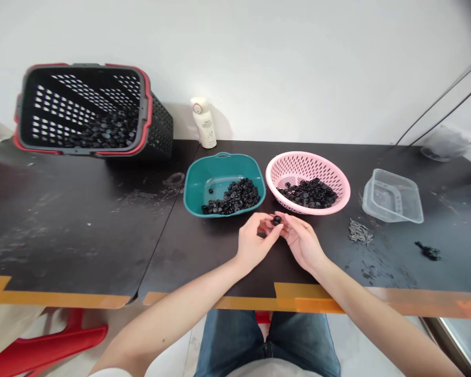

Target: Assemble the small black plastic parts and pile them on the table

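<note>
A small round black part is pinched between the fingertips of both hands, low over the table in front of the two bins. My left hand grips it from the left with thumb and fingers closed. From the other side, my right hand closes its fingertips on the same part. Just beyond the left hand, a teal basin holds many small round black pieces. Behind the right hand stands a pink perforated basket with black ring-like pieces inside.
A dark crate with red handles, part-filled with black pieces, leans back at left. Near the wall stands a white bottle. To the right are a clear plastic tub, a pile of grey pins and a black cluster. Orange tape lines the front edge.
</note>
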Motion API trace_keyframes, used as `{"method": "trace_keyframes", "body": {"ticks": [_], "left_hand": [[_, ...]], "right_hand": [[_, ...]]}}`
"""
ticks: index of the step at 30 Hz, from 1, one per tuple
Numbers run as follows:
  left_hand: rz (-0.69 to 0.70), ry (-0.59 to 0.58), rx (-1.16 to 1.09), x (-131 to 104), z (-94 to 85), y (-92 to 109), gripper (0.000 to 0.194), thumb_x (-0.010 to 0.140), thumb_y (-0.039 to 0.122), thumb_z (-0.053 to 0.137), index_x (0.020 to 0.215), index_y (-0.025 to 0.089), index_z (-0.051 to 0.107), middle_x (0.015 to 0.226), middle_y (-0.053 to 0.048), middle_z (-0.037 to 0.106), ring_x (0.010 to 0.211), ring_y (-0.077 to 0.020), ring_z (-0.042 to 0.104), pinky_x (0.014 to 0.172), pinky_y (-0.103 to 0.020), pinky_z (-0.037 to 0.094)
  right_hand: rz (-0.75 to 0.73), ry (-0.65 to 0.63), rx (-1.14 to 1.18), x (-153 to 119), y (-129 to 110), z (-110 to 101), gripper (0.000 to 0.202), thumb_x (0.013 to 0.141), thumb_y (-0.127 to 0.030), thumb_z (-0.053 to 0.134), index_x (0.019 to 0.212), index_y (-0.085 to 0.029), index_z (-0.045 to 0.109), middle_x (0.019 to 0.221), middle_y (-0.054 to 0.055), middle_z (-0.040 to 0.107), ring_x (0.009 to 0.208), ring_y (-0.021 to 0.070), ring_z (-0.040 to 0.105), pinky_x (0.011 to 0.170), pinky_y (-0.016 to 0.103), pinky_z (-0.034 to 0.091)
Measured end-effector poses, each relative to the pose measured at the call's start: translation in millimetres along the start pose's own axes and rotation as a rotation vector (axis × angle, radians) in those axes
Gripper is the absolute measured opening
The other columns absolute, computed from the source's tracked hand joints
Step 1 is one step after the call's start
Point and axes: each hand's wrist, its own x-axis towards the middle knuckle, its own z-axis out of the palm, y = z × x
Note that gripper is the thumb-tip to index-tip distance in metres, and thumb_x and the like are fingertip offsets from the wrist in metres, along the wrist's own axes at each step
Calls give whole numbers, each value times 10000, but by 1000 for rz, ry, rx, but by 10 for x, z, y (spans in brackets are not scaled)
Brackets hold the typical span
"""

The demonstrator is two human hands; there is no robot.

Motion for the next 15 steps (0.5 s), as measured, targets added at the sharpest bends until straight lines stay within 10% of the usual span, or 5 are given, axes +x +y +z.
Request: {"method": "trace_keyframes", "body": {"ticks": [15], "left_hand": [[71,34,-96,-8,14,-30,259,756,271,734,893,185,532,769,37,489,627,-69,520,615,-207,468]], "right_hand": [[65,-228,-32,-38,-85,-30,239,750,-267,733,986,-235,739,933,37,723,895,191,655,885,333,492]]}}
